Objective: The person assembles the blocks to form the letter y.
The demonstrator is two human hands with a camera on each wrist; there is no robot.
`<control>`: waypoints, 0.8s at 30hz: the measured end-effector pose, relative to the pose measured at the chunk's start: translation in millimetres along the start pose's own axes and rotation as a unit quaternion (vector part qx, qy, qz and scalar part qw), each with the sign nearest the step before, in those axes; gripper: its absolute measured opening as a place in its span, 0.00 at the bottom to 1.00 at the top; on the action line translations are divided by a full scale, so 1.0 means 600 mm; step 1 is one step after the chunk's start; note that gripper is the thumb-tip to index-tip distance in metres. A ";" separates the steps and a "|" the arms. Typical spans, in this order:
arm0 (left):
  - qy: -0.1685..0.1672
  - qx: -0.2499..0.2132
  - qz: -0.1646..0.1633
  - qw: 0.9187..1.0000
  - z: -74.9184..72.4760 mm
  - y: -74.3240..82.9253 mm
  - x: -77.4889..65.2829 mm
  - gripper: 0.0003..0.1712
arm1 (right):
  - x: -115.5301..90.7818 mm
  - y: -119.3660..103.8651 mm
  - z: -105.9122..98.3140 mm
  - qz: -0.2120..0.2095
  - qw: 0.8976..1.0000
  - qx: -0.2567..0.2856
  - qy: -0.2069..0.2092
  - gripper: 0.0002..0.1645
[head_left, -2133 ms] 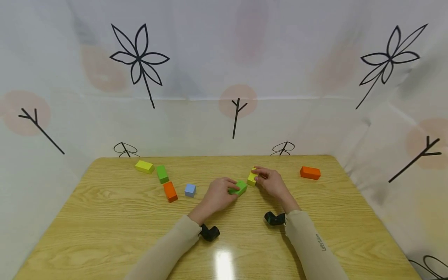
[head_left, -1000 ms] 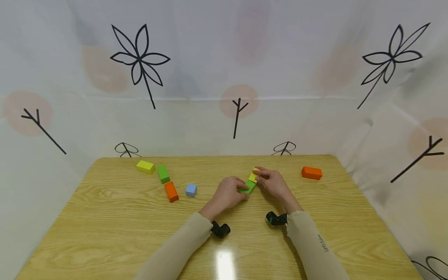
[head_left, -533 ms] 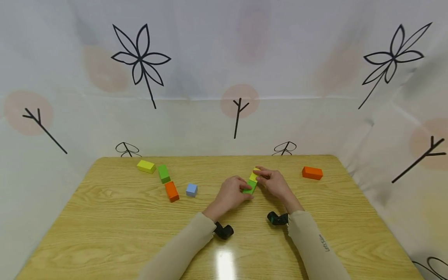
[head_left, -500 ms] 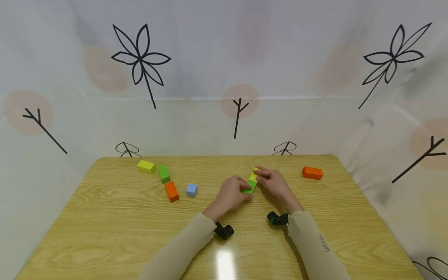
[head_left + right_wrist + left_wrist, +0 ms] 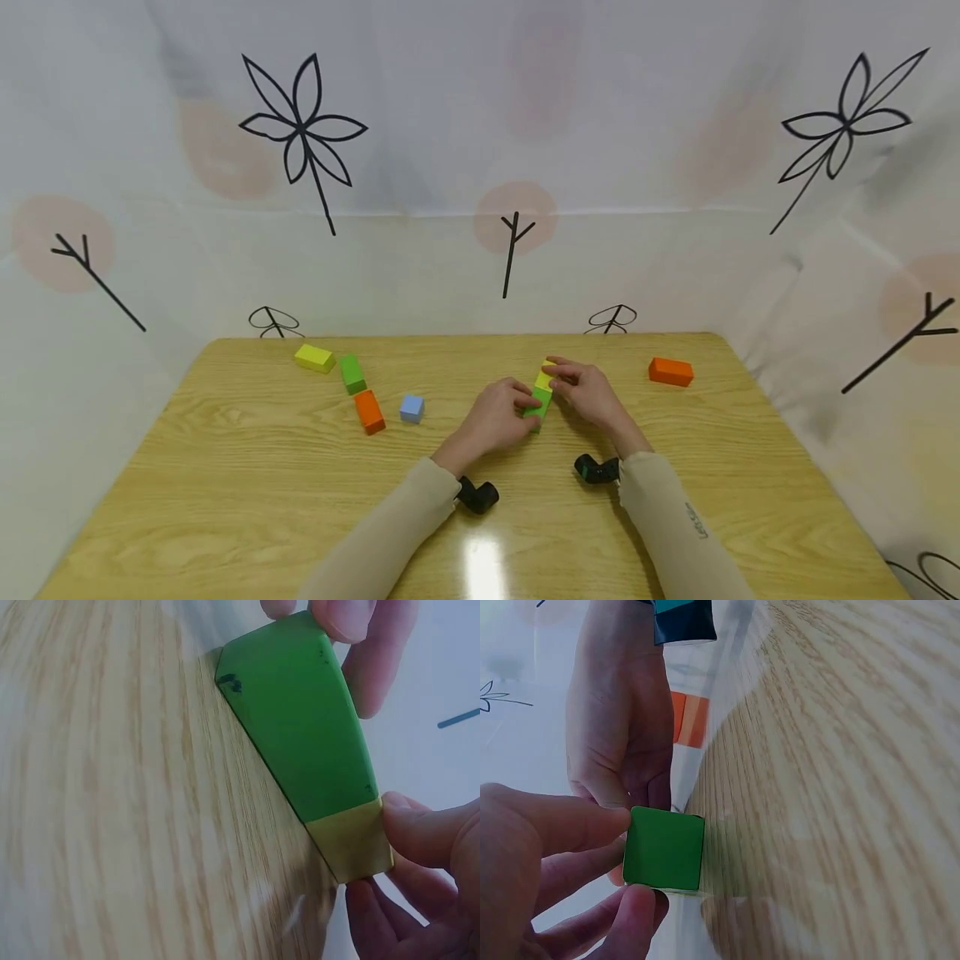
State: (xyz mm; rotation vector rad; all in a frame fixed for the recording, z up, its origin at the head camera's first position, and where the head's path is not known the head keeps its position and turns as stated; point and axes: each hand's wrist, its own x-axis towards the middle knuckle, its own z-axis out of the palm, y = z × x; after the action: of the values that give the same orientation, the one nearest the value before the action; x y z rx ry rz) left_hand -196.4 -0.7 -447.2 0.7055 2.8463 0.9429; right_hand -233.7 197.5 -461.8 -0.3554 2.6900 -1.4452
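Observation:
Between the thumb and fingers of my left hand (image 5: 501, 414) is a green block (image 5: 543, 400), lying on the wooden table. My right hand (image 5: 592, 396) pinches a yellow block (image 5: 543, 382) just beyond it, thumb on the right side and fingertips around the far end. In the right wrist view the green block (image 5: 289, 720) and the yellow block (image 5: 352, 840) meet end to end in one straight line. The left wrist view shows the square near end of the green block (image 5: 665, 849), with a fingertip at its upper corner and the thumb at its lower corner.
On the left lie another yellow block (image 5: 315, 358), another green block (image 5: 352, 375) and an orange block (image 5: 370, 412), in a bent row. A small blue cube (image 5: 412, 408) is left of my hands. Another orange block (image 5: 671, 372) sits at the far right.
My left hand has slid the green block rightward to the yellow block and turned it from slanting to in line with it. The right hand has stayed at the yellow block.

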 end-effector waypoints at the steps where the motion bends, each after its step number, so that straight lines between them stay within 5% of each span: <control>1: -0.001 -0.001 0.000 1.000 -0.001 0.000 0.000 0.14 | -0.001 0.000 0.000 0.000 1.000 0.001 0.001 0.19; 12: 0.001 0.009 0.021 1.000 -0.003 -0.001 -0.002 0.14 | -0.008 -0.002 0.000 -0.033 0.999 -0.009 0.025 0.13; 24: 0.008 0.009 0.014 1.000 -0.007 -0.018 -0.009 0.18 | -0.015 -0.003 0.001 -0.023 0.999 -0.027 0.003 0.24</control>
State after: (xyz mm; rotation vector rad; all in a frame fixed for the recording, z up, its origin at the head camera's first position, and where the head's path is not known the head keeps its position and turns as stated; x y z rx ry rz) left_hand -196.7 -13.3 -450.3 0.7443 2.8697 0.9338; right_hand -224.4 198.0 -461.0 -0.4193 2.7472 -1.3877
